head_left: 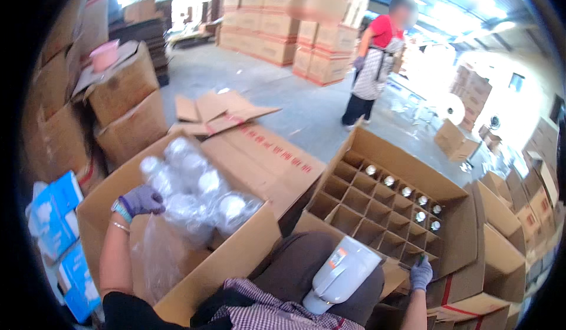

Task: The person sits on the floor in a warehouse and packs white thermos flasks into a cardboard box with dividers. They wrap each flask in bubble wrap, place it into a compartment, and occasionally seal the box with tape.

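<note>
On the left, my left hand, in a grey-purple glove, is closed on the edge of a clear plastic bag. The bag hangs inside an open carton beside several plastic-wrapped clear bottles with white tops. At the near right corner of a divided carton, my gloved right hand has its fingers closed at the rim; a small dark thing shows at the fingertips, its kind unclear. Several bottles with pale caps stand in this carton's far right cells. Across my lap lies a white handled container with an orange label.
A flattened carton flap lies beyond the bottles. Stacked cartons with a pink basin rise at the left, above blue packages. More open cartons crowd the right. A person in an apron stands beyond.
</note>
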`<state>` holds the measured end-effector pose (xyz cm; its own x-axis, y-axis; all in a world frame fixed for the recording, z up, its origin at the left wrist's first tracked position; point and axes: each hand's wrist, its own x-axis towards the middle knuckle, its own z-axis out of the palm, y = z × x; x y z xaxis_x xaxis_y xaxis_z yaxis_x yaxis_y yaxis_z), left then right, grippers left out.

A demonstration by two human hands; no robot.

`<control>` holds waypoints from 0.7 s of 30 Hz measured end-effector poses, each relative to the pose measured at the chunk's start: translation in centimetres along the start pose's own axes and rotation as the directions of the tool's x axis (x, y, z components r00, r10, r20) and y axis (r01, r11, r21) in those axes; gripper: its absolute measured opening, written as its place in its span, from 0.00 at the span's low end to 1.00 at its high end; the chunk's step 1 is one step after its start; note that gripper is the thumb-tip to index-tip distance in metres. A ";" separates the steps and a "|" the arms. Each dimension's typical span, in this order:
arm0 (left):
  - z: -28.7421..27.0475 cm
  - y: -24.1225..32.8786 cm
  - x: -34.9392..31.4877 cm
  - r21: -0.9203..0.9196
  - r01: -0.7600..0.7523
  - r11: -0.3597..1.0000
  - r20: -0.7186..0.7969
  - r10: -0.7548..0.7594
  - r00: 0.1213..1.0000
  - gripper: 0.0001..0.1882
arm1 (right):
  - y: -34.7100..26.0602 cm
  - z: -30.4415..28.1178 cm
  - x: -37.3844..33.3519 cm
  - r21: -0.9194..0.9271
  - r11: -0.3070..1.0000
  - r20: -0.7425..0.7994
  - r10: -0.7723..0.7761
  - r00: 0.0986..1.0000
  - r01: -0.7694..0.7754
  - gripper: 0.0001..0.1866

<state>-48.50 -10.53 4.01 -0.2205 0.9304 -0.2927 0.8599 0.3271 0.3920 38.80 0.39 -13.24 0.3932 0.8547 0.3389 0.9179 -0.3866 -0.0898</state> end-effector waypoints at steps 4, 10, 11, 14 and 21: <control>-4.7 6.4 0.1 -0.115 -0.150 0.982 0.134 0.165 0.977 0.11 | -0.8 -0.9 0.7 0.070 0.997 0.026 0.007 1.000 -0.008 0.16; -9.3 9.0 -0.2 -0.582 -0.550 0.599 -0.361 0.415 0.835 0.10 | -0.8 1.4 0.4 0.034 0.994 0.307 0.089 0.947 -0.105 0.21; -9.4 11.0 -0.4 -0.720 -0.629 0.292 -0.416 0.544 0.729 0.14 | -0.5 2.0 0.6 0.035 0.995 0.303 0.079 0.950 -0.094 0.21; -8.8 16.5 1.3 -0.712 -0.685 -0.158 -0.638 0.554 0.535 0.18 | -0.3 1.7 1.4 0.035 0.998 0.279 0.046 0.959 -0.058 0.20; -11.6 23.7 11.2 -0.830 -0.352 -0.432 -0.486 0.870 0.079 0.23 | 3.0 -2.2 3.2 0.460 0.882 -0.108 -0.054 0.993 0.098 0.19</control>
<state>-35.94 9.56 20.12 0.5070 0.4387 0.7420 -0.6760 -0.3317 0.6580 42.67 1.19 -10.33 0.3346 0.8318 0.4428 0.8737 -0.0977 -0.4766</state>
